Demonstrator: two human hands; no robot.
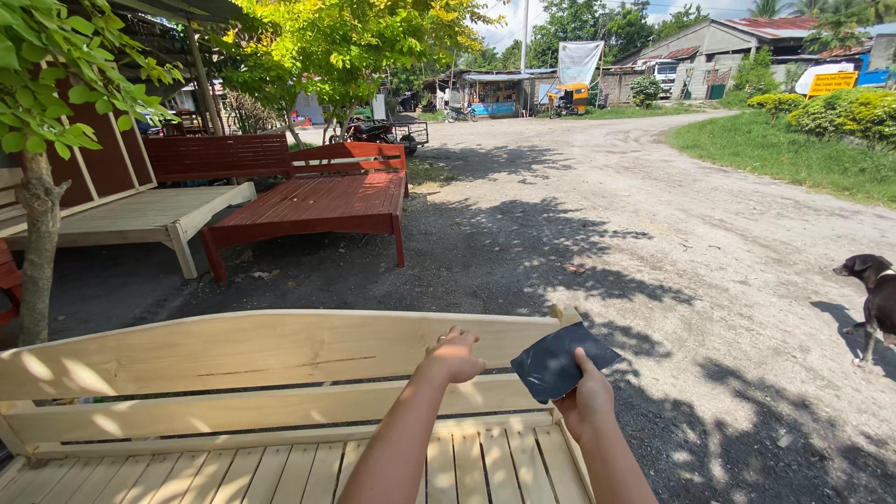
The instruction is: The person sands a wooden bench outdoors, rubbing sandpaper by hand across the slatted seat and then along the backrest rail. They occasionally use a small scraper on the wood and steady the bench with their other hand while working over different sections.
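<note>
An unpainted wooden bed frame stands in front of me, its curved headboard (233,353) running across the lower view above the slats (280,471). My left hand (455,356) rests on the headboard's top rail, fingers curled over the edge. My right hand (586,403) holds a dark sheet of sandpaper (556,362) against the headboard's right end, near the corner post.
A red-painted bed frame (322,203) and a pale unpainted one (140,215) stand beyond on the dirt. A tree trunk (39,252) rises at left. A dark dog (873,289) walks on the gravel road at right. Stalls and buildings stand far off.
</note>
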